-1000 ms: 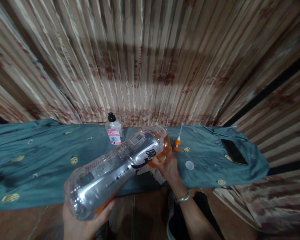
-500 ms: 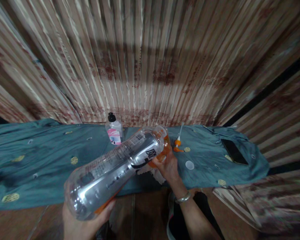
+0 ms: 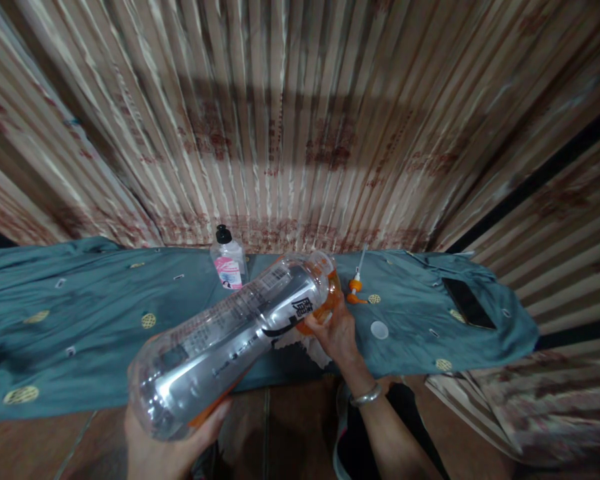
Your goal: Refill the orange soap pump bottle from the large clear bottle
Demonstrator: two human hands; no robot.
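No visible shift! | clear bottle (image 3: 225,347) tilted over bench's (image 3: 105,293) near edge | left hand (image 3: 165,447) fingers wrapping its base, right hand (image 3: 337,337) fingers curled round orange part (image 3: 333,285) | pump (image 3: 355,286) apparently out, bottle not yet down!

Dim, low-contrast exposure, lamp out of view: broad soft shadow band across the middle of the curtain (image 3: 280,127), pale sheen on its folds, upper right corner near black, floor (image 3: 250,440) murky. Hard white glare streaks along the clear bottle (image 3: 220,360), bright specks at its base, small glint on the bracelet (image 3: 366,395); tablecloth (image 3: 105,300) lit flat and dull, phone (image 3: 467,303) reads as a dark slab. Wide-angle stretch splays the curtain folds toward the edges, right side smeared, fine print on the bottle too soft to read.
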